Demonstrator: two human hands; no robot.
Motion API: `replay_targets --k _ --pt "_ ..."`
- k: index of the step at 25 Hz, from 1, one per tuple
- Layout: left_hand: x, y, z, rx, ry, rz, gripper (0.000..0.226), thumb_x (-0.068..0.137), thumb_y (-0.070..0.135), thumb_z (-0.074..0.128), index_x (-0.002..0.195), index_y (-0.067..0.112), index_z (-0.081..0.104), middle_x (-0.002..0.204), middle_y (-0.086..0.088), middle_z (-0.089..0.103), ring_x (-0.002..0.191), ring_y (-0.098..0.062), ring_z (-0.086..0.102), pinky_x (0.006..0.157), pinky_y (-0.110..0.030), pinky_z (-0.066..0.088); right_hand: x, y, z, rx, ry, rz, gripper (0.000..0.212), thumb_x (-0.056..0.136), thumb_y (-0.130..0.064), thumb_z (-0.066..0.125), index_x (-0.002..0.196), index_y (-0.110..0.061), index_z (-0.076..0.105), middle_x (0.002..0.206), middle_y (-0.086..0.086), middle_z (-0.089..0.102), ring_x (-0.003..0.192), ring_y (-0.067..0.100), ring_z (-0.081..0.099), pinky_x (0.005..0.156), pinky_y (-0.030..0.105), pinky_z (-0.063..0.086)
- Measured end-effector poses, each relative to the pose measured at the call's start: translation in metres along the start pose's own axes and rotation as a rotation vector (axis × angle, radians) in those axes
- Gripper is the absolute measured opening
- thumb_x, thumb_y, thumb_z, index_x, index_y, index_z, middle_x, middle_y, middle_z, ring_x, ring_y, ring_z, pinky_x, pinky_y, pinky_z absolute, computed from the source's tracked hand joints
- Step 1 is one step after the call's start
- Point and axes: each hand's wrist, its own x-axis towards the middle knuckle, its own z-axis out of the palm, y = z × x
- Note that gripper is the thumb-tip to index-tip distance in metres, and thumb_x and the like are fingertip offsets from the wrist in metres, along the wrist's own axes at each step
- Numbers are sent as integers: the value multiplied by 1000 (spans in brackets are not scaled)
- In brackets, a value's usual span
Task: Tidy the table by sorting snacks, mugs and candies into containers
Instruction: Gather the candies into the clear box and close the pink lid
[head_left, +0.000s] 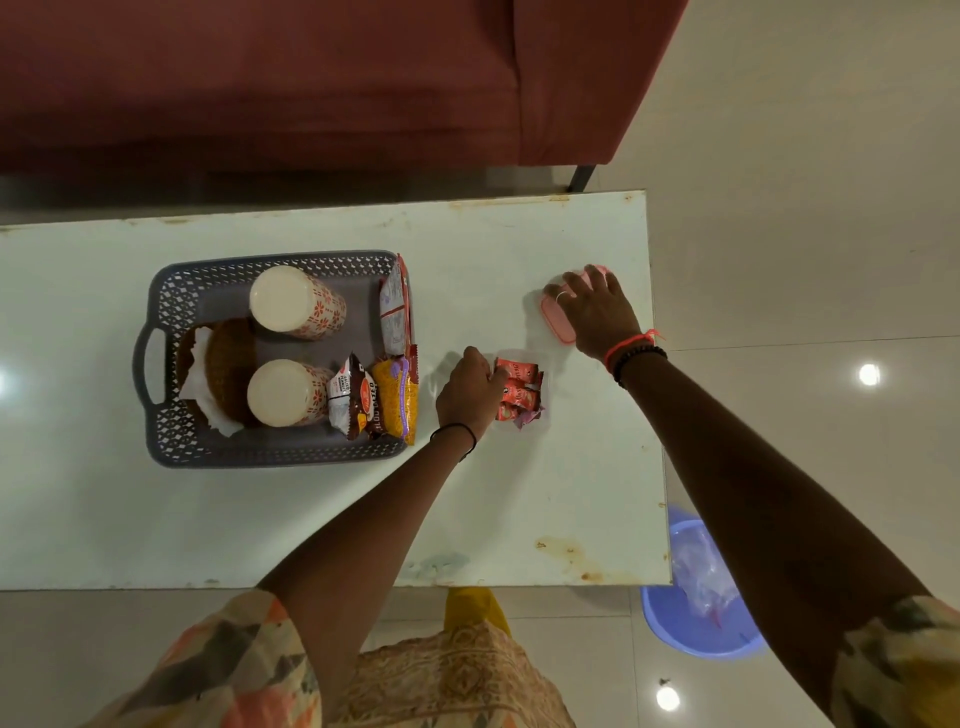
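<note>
Your right hand (597, 312) lies flat over the pink lid (558, 319), and most of it is hidden under your palm; only its near-left edge and a sliver past your fingertips show. Your fingers (576, 283) are spread across the top of it, resting on it rather than curled around it. Whether they pinch an edge on the far side, I cannot tell.

Your left hand (470, 389) sits just right of the grey basket (161, 322), knuckles up, fingers bent down against the left side of the clear candy box (519, 395). The box walls are almost invisible against the white counter (260, 519); you mostly see the red candy wrappers inside. Your fingertips are tucked out of sight, so a true grip on the box cannot be confirmed, only contact.

The lid lies well right of the basket and beyond the candy box, apart from it.

Inside the basket: two patterned mugs (296, 304) lying on their sides with mouths toward you, a brown item on white paper at the left end that is hard to identify, and snack packets (363, 397) standing along the right wall, print only partly readable.

Below the counter's right corner, a blue tub (685, 623) is half cut off by your right arm.
</note>
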Motion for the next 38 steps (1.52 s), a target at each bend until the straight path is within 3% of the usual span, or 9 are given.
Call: replay_targets --k 4,6,9,12,17,20,27,34,38 --pt "-2 -1 -1 -22 -8 5 34 91 41 51 93 8 46 95 -14 62 84 -30 58 65 -35 41 -6 -5 -10 229 50 237 80 74 -26 71 141 -6 32 132 23 45 125 39 42 107 54 34" --pt "-4 -3 -4 -74 0 -24 40 91 47 46 96 7 49 96 -11 64 86 -28 60 69 -35 44 -15 -8 -21 677 138 469 80 73 -36 70 138 -9 33 124 19 50 113 33 49 95 45 47" --pt "-10 -10 -8 -209 31 -67 42 95 44 40 96 5 51 96 -14 65 88 -31 62 73 -37 48 -41 -13 -34 1523 271 758 63 80 -35 56 135 -9 39 113 11 58 101 25 56 83 35 48" --pt "-16 -20 -9 -355 15 -85 38 99 34 37 95 0 53 94 -20 63 90 -38 62 80 -48 52 -72 -29 -27 1773 251 823 38 94 -18 45 128 -2 50 121 21 61 112 37 59 85 43 49" --pt "-21 -22 -7 -515 -10 -134 32 100 26 37 91 1 55 96 -23 62 95 -42 61 90 -55 47 -97 -60 -5 1763 52 739 33 88 -4 59 120 1 58 108 16 63 98 28 59 87 44 50" --pt "-21 -21 -6 -526 -1 -101 37 99 27 39 95 -3 60 104 -28 63 95 -41 61 89 -53 48 -90 -67 12 1479 53 813 37 81 -11 70 114 0 58 108 17 65 95 26 57 91 44 49" --pt "-19 -19 -6 -418 -37 10 26 90 23 58 107 4 65 109 -15 67 100 -26 62 81 -26 45 -76 -72 19 1224 69 722 58 77 -20 74 128 -10 48 118 12 63 106 27 58 80 25 41" --pt "-18 -19 -10 -256 -71 66 38 83 6 64 120 4 58 113 -22 61 104 -32 60 91 -38 49 -70 -85 13 929 1 573 63 83 -32 67 139 -16 43 128 10 56 119 28 53 90 36 47" --pt "-16 -18 -14 -187 -112 141 43 83 -1 60 125 5 55 116 -23 60 103 -36 61 92 -43 51 -66 -85 6 784 -13 430 54 86 -23 62 138 -14 47 132 8 55 119 29 52 93 38 50"
